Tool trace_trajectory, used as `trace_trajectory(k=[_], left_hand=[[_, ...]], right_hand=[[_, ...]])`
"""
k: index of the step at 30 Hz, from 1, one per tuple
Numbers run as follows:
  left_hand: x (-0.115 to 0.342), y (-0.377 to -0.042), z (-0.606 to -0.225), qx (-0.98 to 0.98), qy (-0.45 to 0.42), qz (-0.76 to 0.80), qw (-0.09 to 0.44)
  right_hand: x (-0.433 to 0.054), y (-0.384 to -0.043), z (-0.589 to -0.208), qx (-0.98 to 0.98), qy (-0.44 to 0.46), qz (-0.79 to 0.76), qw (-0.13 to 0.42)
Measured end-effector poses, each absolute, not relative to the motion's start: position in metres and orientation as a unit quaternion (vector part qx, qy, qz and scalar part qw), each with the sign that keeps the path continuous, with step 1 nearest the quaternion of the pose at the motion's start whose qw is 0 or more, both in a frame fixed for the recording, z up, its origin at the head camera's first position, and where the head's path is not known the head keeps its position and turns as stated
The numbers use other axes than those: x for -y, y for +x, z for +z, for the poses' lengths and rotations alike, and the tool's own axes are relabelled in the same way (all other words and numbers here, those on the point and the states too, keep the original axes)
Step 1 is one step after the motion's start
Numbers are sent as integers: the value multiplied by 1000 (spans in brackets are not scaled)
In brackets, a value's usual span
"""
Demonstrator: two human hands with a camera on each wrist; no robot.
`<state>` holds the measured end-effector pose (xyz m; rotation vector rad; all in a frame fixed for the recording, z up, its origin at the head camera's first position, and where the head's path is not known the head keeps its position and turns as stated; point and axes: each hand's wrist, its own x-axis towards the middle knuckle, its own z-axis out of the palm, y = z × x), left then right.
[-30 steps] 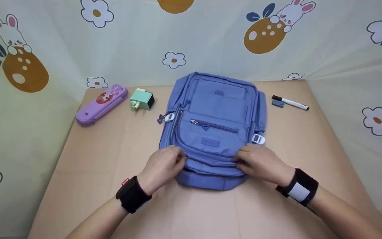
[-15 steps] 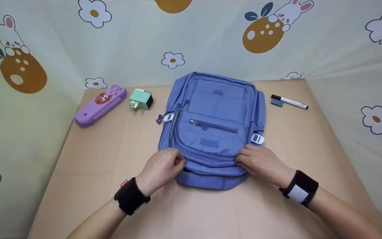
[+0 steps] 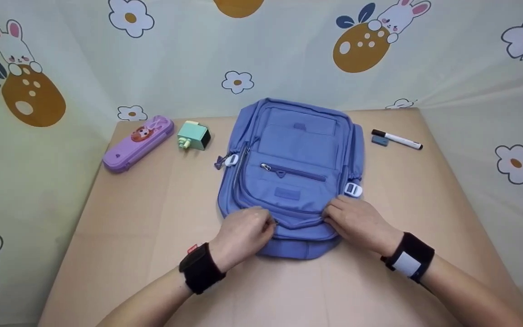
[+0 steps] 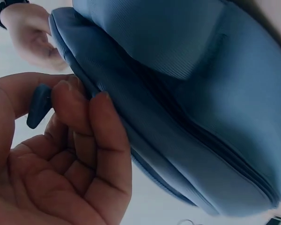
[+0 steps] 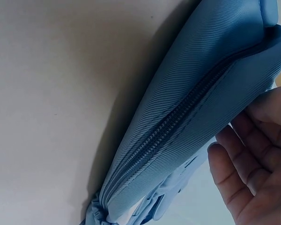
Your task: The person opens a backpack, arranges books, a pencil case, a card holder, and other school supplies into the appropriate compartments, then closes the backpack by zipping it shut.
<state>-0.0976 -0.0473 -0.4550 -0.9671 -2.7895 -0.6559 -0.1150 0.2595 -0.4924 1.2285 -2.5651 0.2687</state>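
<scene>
Though both at backpack's edge, hands apart

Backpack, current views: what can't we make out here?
- Contents of the backpack: head view, hidden by its fabric.
- Where the blue tab attaches: left wrist view, covered by the left hand.
- Rest of the right hand: right wrist view, cut off by the picture's right edge.
- Any lettering on the marker: head view, too small to read.
</scene>
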Motion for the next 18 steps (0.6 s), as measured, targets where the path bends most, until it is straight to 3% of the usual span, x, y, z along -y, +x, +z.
trace_trajectory(k=[9, 18], left_hand=[[35, -99, -457, 919, -332, -198, 81], [41, -102, -455, 916, -317, -241, 45]], right_hand=[[-261, -114, -494, 890, 421, 104, 140], [-275, -120, -498, 867, 452, 152, 146]])
